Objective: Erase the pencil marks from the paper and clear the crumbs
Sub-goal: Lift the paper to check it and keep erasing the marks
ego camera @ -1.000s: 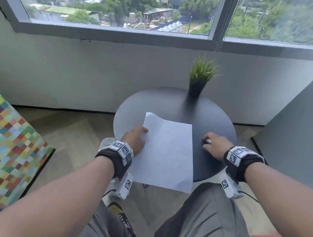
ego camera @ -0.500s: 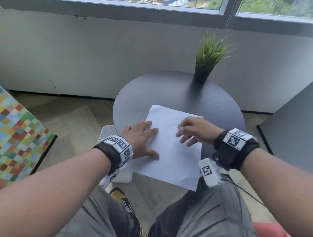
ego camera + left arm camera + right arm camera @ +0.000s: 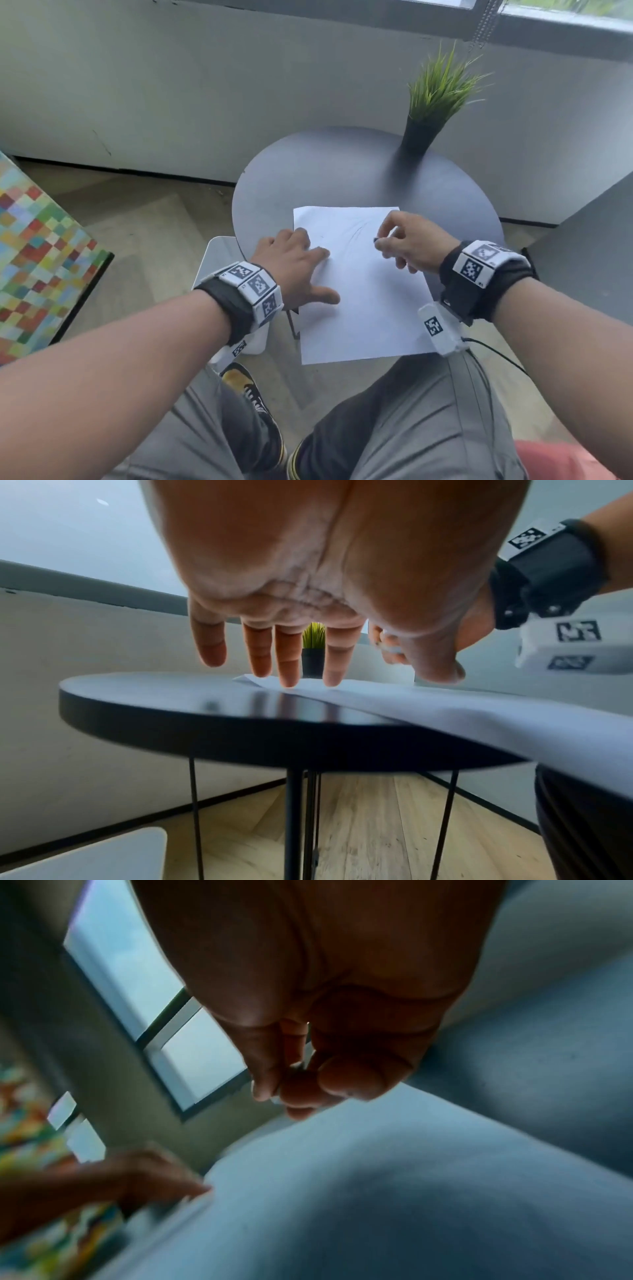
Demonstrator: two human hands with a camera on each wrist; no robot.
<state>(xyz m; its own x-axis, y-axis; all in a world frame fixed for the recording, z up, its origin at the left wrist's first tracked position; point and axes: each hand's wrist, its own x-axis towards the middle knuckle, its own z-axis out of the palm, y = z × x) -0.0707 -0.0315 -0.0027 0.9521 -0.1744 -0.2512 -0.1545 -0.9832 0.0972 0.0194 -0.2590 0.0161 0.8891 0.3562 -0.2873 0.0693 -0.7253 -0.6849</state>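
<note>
A white sheet of paper point(image 3: 363, 294) lies on the round dark table point(image 3: 342, 171), its near end hanging over the table's front edge. Faint pencil lines point(image 3: 356, 233) fan out near its far end. My left hand point(image 3: 294, 267) rests flat on the paper's left edge, fingers spread and straight, fingertips point(image 3: 289, 680) touching the sheet point(image 3: 445, 710). My right hand point(image 3: 407, 246) hovers over the far right part of the paper, pinching a small eraser point(image 3: 376, 240) with a dark tip between thumb and fingers. In the right wrist view the curled fingers point(image 3: 298, 1093) are blurred.
A small potted grass plant point(image 3: 431, 113) stands at the table's far right rim. A white stool point(image 3: 219, 260) is beside the table on the left, a grey panel point(image 3: 589, 246) on the right. My knees lie under the paper's overhang.
My right hand picked up the eraser from the table at the right and carried it left over the paper's far end. The paper turned squarer to me. My left hand spread flat on it.
</note>
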